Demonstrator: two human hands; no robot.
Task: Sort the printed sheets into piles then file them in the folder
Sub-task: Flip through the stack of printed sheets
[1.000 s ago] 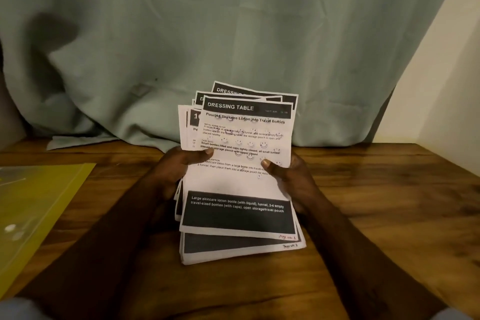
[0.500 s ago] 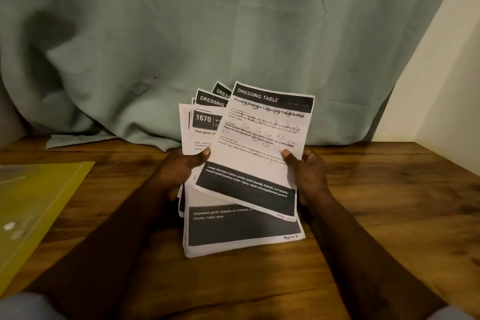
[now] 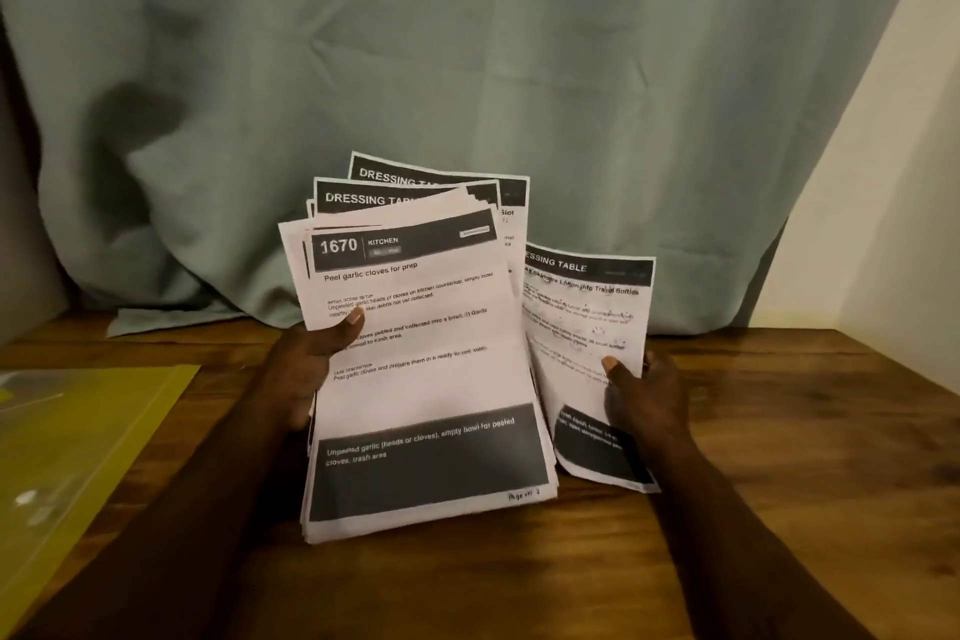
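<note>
Above the table, hands pinch "1670 KITCHEN" stack (left), "DRESSING TABLE" sheet (right).

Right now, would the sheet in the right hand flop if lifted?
Probably floppy: the sheet is one thin page, held near one edge by the right hand. Likely light: a thumb pinch holds it. The thick stack would likely bend less.

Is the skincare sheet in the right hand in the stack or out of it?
Out. The right hand pinches the skincare sheet alone, beside the stack that the left hand holds.
</note>
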